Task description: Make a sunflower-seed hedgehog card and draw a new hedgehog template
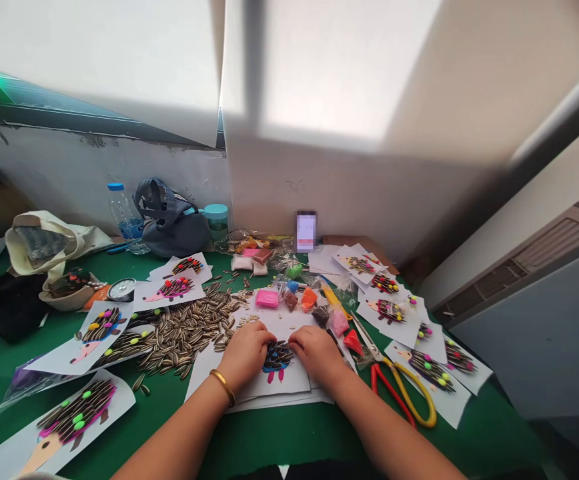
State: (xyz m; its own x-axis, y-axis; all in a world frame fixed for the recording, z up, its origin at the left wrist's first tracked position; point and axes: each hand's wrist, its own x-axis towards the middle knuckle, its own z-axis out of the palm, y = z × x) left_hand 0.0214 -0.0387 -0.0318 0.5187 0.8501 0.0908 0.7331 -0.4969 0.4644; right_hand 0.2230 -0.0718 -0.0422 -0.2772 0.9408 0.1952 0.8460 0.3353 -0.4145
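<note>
A seed-covered hedgehog picture [278,359] lies on white paper in front of me, with a blue clay body and two pink feet showing under dark striped sunflower seeds. My left hand [247,348], with a gold bangle on its wrist, is closed with its fingertips at the picture's left edge. On the opposite side my right hand [314,350] is closed too, thumb and forefinger together at the right edge of the seeds. What either pinch holds is hidden. A large heap of sunflower seeds [184,330] spreads to the left of my left hand.
Beyond my hands lie a pink clay block [267,298] and an orange clay packet [309,299]. Yellow-and-red-handled scissors [404,387] rest right. Finished hedgehog cards [427,367] line both sides. A phone [306,231], bottle [127,217] and grey bag [177,227] stand by the wall.
</note>
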